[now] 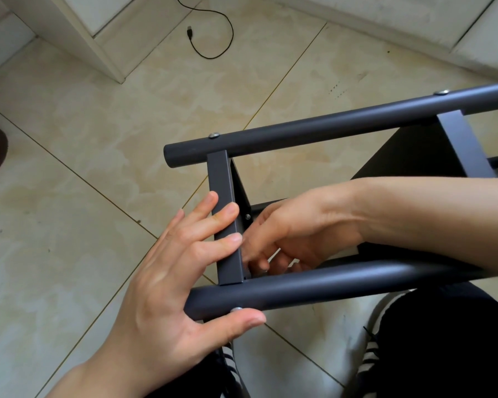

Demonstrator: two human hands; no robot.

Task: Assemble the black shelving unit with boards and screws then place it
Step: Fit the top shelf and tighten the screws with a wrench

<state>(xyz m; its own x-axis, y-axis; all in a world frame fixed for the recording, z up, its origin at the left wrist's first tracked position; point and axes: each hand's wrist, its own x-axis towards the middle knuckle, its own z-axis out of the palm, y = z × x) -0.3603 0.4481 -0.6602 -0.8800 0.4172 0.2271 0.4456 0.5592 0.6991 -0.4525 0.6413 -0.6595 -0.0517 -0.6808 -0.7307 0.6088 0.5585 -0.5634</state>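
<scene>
The two round dark-grey metal tubes (328,126) of the shelving frame carry a smooth matt coating with a soft sheen along their tops. The flat dark-grey metal crossbar (226,214) between them has the same even, matt finish. Small silver metal screw heads (214,135) glint bright on the tubes. At 2 o'clock a black board (408,156) looks flat and dull. The beige marbled floor tiles (98,139) are smooth and faintly glossy. At 12 o'clock lies a thin black plastic-coated cable (213,30).
</scene>
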